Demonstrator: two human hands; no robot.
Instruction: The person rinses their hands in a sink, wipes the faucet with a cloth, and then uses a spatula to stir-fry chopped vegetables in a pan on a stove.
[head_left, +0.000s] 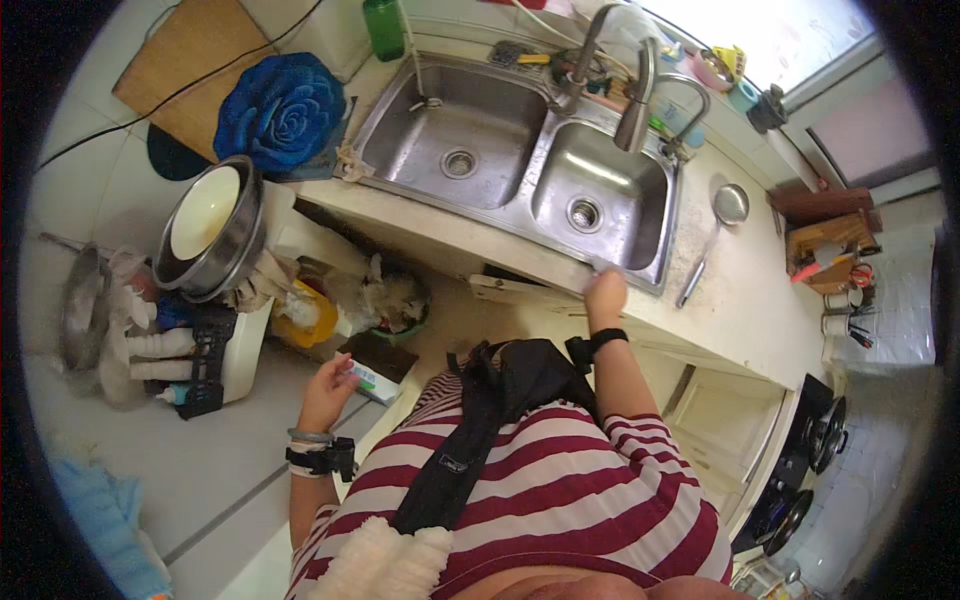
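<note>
My right hand (606, 294) is at the front rim of the double stainless steel sink (525, 217), its fingers curled around something small and pale at the counter edge; what it is I cannot tell. Both basins stand without dishes, below a pull-down faucet (634, 135). Right of the sink, a metal skimmer ladle (730, 204) lies on the counter. My left hand (328, 390) hangs at my left side with fingers loosely bent, in front of a white carton (375, 382); whether it holds anything is not clear.
Steel bowls (255, 225) with a cream basin (206, 214) are stacked at the left. A blue rose-shaped mat (283, 112) leans by the sink. Below are a yellow container (306, 315) and a waste bin (409, 300). A cabinet door (525, 294) stands ajar. Knife block (829, 240) and hob (784, 457) are at right.
</note>
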